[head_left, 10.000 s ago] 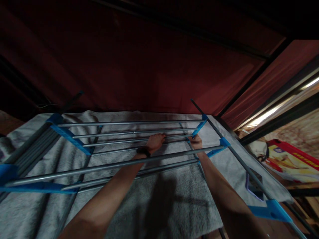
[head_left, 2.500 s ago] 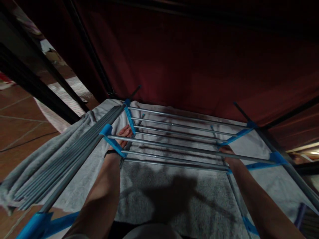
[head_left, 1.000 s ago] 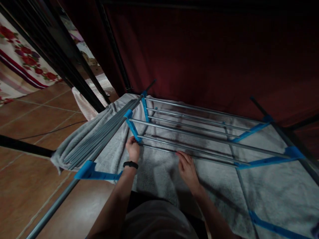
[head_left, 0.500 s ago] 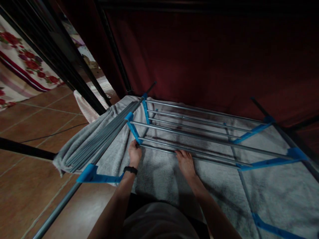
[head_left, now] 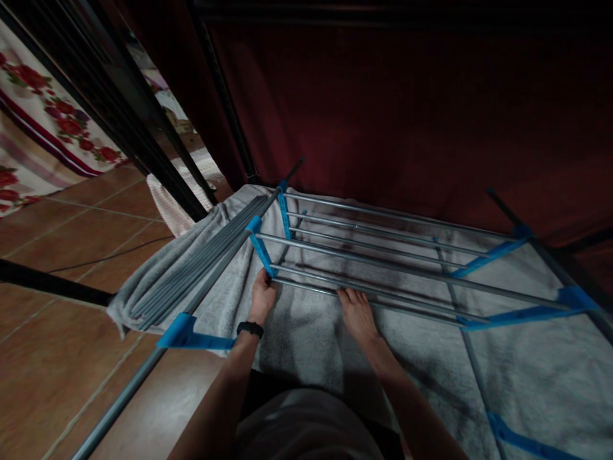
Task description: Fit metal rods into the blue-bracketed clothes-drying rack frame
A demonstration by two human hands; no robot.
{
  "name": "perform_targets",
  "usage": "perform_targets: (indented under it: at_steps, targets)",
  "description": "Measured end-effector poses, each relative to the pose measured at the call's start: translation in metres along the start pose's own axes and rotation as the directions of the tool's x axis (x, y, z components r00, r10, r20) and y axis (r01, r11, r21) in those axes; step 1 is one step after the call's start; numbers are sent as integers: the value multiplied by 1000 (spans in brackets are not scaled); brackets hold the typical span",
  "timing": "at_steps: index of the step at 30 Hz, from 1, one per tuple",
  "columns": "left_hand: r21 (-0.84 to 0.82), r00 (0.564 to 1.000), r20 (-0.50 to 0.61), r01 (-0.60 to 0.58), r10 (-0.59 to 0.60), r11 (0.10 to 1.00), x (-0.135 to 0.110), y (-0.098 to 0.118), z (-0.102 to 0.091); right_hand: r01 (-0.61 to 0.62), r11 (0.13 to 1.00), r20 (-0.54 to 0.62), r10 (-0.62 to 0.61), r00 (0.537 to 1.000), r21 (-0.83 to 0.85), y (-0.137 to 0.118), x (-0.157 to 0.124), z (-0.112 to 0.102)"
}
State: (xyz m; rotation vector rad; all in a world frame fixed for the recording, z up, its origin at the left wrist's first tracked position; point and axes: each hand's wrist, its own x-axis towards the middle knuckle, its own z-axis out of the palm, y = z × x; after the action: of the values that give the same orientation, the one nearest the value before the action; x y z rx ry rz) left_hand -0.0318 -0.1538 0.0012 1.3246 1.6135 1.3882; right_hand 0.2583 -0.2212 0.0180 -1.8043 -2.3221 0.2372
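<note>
A folding drying rack (head_left: 383, 259) of grey metal rods and blue plastic brackets stands in front of me, with a grey towel (head_left: 311, 338) spread over its lower level. My left hand (head_left: 263, 297), a black band on its wrist, is closed on the towel's fabric just under a blue bracket (head_left: 261, 252). My right hand (head_left: 357, 313) lies flat on the towel, fingers stretched out, their tips at the nearest rod.
A dark red curtain (head_left: 407, 121) hangs right behind the rack. The folded rack wing (head_left: 201, 255) slopes down to the left over the towel's edge. Brown floor tiles (head_left: 57, 319) lie to the left, with a flowered cloth (head_left: 33, 140) and dark bars (head_left: 119, 121) beyond.
Both hands came back from deep under the rods to the towel's near part. In the last second my right hand slid up to the nearest rod; the left stayed by the bracket.
</note>
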Motion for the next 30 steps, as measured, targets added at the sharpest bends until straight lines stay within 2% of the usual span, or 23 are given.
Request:
perform_targets:
  at_steps: [3, 6, 10, 14, 17, 22, 30]
  targets:
    - [-10, 1000, -8, -13, 13, 1000, 1, -3, 2, 97, 994, -19, -96, 995, 56, -23, 13, -1]
    - [-2, 999, 4, -36, 36, 999, 1, -7, 3, 186, 972, -47, -182, 982, 142, -58, 37, 0]
    - [41, 999, -25, -42, 43, 998, 0, -11, 4, 189, 959, 68, -207, 976, 210, -106, 75, -1]
    - [76, 997, -76, 32, -26, 997, 1, -18, 5, 176, 964, 155, -208, 966, 198, -135, 100, 2]
    - [113, 990, -125, 77, -63, 991, 2, -24, 4, 193, 968, 209, -224, 952, 162, -140, 110, 6]
    - [258, 996, -92, 1, 24, 966, -1, -25, 2, 231, 962, 252, -261, 932, 142, -136, 116, 11]
    - [279, 992, -129, 38, -2, 960, -3, -20, 6, 239, 951, 260, -285, 923, 194, -131, 121, 9]
